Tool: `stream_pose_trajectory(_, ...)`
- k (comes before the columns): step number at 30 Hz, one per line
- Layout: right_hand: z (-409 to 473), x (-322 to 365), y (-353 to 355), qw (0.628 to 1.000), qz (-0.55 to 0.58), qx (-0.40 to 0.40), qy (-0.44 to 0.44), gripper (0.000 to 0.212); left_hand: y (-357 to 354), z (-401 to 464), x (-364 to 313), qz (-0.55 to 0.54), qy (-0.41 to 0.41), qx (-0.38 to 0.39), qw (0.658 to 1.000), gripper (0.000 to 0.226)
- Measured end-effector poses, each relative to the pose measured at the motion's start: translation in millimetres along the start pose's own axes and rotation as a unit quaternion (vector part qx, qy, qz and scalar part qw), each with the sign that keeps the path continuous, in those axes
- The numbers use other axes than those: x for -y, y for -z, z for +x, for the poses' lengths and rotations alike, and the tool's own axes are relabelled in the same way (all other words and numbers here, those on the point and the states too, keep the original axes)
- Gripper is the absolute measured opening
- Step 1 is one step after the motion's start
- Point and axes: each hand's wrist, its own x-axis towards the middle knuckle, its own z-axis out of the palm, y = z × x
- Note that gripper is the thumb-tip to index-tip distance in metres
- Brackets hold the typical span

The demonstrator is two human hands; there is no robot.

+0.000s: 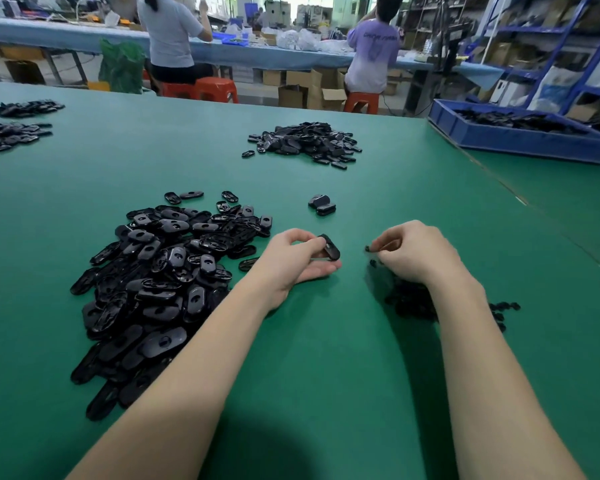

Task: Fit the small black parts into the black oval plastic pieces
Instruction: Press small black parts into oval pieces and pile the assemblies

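1. Our left hand (pixel 300 252) pinches one black oval piece (pixel 330 247) between thumb and fingers, tilted on its edge just above the green table (pixel 326 358).
2. Our right hand (pixel 416 252) is curled, and its fingertips pinch a small black part (pixel 368 249) — well apart from the oval piece.
3. Under the right wrist lies the pile of small black parts (pixel 413 303).
4. A big heap of oval pieces (pixel 160 271) is left of the left arm; a second heap (pixel 305 142) lies farther ahead.
5. Two oval pieces (pixel 322 204) lie alone ahead of the hands — touching each other.
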Motion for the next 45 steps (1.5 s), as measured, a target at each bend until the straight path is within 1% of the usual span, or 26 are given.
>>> stream_pose_trajectory(3,-2,0,-1,1.0,-0.019,0.003,-0.008,0.015,0,0,0,-0.02,-0.005,0.0,1.0,0.008)
stream_pose_trajectory(7,-4,1,-5,1.0,-0.021,-0.014,-0.015,0.008,0,-1,1,-0.023,-0.014,0.001,1.0,0.006)
stream_pose_trajectory(11,-3,3,-7,0.999,-0.042,-0.025,-0.012,0.003,1,-1,1,-0.011,-0.024,0.002,1.0,0.017)
stream_pose_trajectory(14,-1,1,-8,0.999,-0.022,-0.028,0.001,0.004,0,-2,1,-0.01,-0.032,-0.008,0.999,0.023)
stream_pose_trajectory(16,0,0,-7,0.997,0.066,-0.027,0.021,0.007,0,-1,2,-0.004,-0.048,-0.03,0.998,0.021)
stream_pose_trajectory(19,0,3,-6,0.972,0.231,-0.013,0.049,0.005,0,0,3,0.022,-0.065,-0.046,0.997,0.01)
stream_pose_trajectory(23,-4,6,-11,0.944,0.324,0.004,0.063,0.006,0,0,2,0.045,-0.068,-0.041,0.996,0.006)
stream_pose_trajectory(27,-6,8,-13,0.913,0.401,0.025,0.072,0.003,1,0,3,0.025,-0.061,-0.027,0.997,0.004)
stream_pose_trajectory(30,-6,11,-15,0.914,0.398,0.035,0.07,0.003,2,-1,2,0.017,-0.058,-0.024,0.998,0.004)
stream_pose_trajectory(33,-6,15,-19,0.919,0.384,0.039,0.079,0.003,3,-1,2,0.011,-0.053,-0.013,0.998,0.01)
stream_pose_trajectory(36,-4,17,-21,0.926,0.366,0.031,0.082,0.007,3,-1,2,0.004,-0.051,-0.013,0.999,0.011)
stream_pose_trajectory(41,-1,16,-23,0.931,0.356,0.02,0.08,0.001,5,0,1,-0.008,-0.048,-0.008,0.999,0.01)
stream_pose_trajectory(45,0,16,-24,0.93,0.36,0.014,0.073,0.001,6,2,1,-0.012,-0.044,0.0,0.999,0.012)
